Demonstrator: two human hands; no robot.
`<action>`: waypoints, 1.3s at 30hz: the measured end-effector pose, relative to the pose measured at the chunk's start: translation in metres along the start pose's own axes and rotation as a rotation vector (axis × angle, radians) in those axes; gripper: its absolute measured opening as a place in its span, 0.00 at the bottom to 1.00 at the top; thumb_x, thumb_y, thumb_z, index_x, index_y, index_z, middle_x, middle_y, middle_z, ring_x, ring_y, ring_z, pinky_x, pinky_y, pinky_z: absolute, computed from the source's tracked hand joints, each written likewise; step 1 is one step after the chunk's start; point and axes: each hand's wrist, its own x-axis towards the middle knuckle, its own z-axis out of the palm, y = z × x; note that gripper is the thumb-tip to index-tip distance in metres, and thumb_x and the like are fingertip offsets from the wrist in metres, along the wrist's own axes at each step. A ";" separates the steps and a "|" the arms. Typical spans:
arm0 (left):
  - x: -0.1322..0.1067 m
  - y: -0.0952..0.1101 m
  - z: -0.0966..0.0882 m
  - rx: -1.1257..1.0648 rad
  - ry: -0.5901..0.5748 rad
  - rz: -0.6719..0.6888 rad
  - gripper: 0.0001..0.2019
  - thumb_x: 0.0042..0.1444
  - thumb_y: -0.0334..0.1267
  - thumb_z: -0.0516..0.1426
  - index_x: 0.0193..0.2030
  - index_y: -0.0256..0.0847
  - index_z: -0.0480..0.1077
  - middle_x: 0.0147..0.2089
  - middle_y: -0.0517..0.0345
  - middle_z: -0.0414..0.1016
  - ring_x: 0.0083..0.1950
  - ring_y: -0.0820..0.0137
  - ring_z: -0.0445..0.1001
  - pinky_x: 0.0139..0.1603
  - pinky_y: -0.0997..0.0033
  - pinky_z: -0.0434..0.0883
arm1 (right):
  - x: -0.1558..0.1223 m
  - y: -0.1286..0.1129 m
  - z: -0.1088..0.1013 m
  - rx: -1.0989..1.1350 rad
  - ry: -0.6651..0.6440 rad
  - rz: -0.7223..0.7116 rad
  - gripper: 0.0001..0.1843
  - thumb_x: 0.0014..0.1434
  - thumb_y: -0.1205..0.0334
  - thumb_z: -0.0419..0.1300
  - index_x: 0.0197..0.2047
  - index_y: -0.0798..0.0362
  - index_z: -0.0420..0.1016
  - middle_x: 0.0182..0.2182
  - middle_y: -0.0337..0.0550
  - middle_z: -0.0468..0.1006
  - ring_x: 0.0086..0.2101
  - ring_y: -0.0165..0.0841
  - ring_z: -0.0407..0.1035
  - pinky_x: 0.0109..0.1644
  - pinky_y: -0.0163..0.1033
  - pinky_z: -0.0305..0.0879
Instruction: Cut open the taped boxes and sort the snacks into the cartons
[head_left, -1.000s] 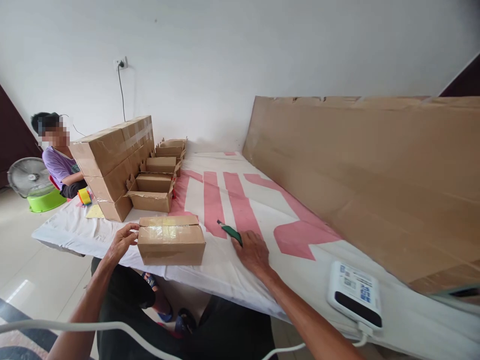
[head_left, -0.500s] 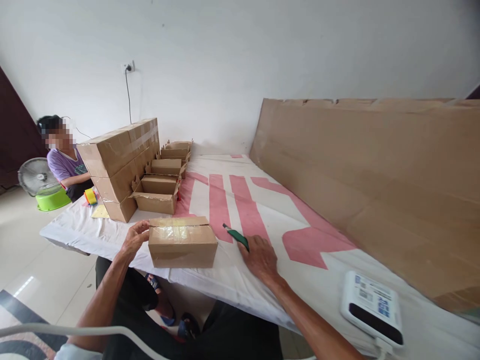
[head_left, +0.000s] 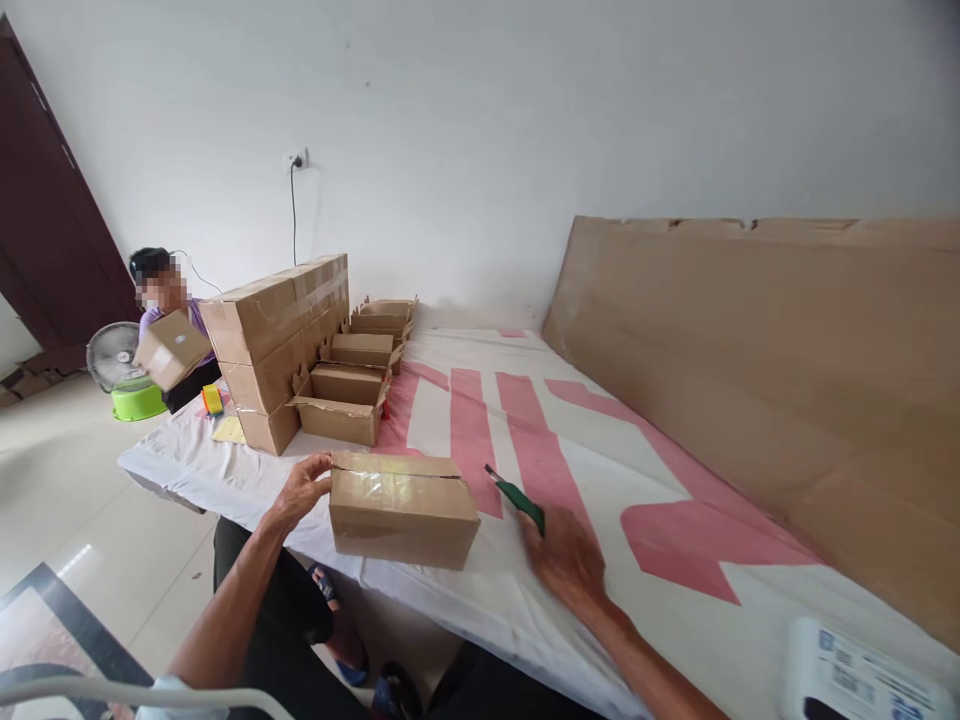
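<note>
As our unclenched left hand [head_left: 304, 490] touches an oblong brown cardboard box [head_left: 401, 520], presumably steadying it, our right hand [head_left: 566, 558] grips a slim green cutter [head_left: 520, 503].

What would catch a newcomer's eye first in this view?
The big cardboard panel on the right stands out first. Next come the stacked boxes on the left. Lower centre, the left hand touches the left end of a taped box, while the right hand holds a green-handled tool.
</note>
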 end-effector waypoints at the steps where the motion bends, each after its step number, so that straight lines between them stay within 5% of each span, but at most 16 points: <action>1: -0.001 0.002 0.002 -0.009 -0.011 -0.006 0.19 0.45 0.50 0.78 0.36 0.40 0.83 0.57 0.46 0.85 0.60 0.52 0.80 0.60 0.61 0.74 | -0.001 -0.010 0.000 0.122 -0.018 0.100 0.17 0.63 0.44 0.52 0.37 0.47 0.71 0.33 0.50 0.78 0.38 0.48 0.75 0.42 0.50 0.69; 6: -0.006 0.007 0.011 -0.042 -0.032 -0.036 0.20 0.47 0.51 0.77 0.40 0.39 0.85 0.53 0.46 0.87 0.55 0.53 0.82 0.54 0.63 0.76 | -0.017 -0.075 -0.002 0.785 -0.201 0.327 0.33 0.50 0.28 0.61 0.41 0.50 0.74 0.32 0.46 0.81 0.33 0.44 0.77 0.37 0.46 0.72; 11: -0.009 0.002 0.003 0.012 0.005 -0.006 0.20 0.49 0.51 0.76 0.43 0.40 0.86 0.59 0.46 0.85 0.64 0.49 0.79 0.62 0.59 0.74 | -0.036 -0.119 -0.010 0.855 -0.208 0.271 0.35 0.49 0.27 0.65 0.44 0.50 0.76 0.32 0.45 0.82 0.36 0.45 0.77 0.37 0.45 0.72; 23: -0.011 -0.020 -0.014 0.063 0.060 0.043 0.23 0.44 0.53 0.79 0.42 0.42 0.87 0.67 0.43 0.79 0.71 0.44 0.73 0.77 0.47 0.62 | -0.031 -0.117 -0.019 0.798 -0.217 0.190 0.39 0.50 0.22 0.64 0.43 0.51 0.79 0.35 0.47 0.83 0.37 0.44 0.76 0.38 0.45 0.71; 29: -0.009 -0.024 -0.020 0.117 0.063 0.065 0.26 0.45 0.58 0.77 0.44 0.41 0.87 0.68 0.39 0.78 0.75 0.41 0.68 0.78 0.45 0.62 | -0.011 -0.118 -0.046 0.749 -0.190 0.159 0.38 0.51 0.19 0.61 0.33 0.50 0.75 0.26 0.41 0.75 0.25 0.33 0.65 0.30 0.40 0.64; 35: -0.017 -0.017 -0.016 0.135 0.039 0.033 0.27 0.48 0.56 0.76 0.50 0.41 0.86 0.74 0.38 0.71 0.77 0.38 0.65 0.66 0.51 0.76 | -0.002 -0.130 -0.083 0.689 -0.255 0.003 0.32 0.56 0.28 0.65 0.40 0.51 0.78 0.21 0.32 0.66 0.25 0.32 0.61 0.29 0.38 0.61; 39: -0.024 -0.014 -0.013 0.130 0.041 0.071 0.23 0.49 0.50 0.76 0.50 0.42 0.86 0.73 0.40 0.72 0.78 0.41 0.65 0.66 0.54 0.76 | -0.004 -0.152 -0.109 0.607 -0.328 -0.172 0.27 0.63 0.35 0.61 0.45 0.51 0.82 0.26 0.38 0.75 0.30 0.35 0.68 0.35 0.39 0.67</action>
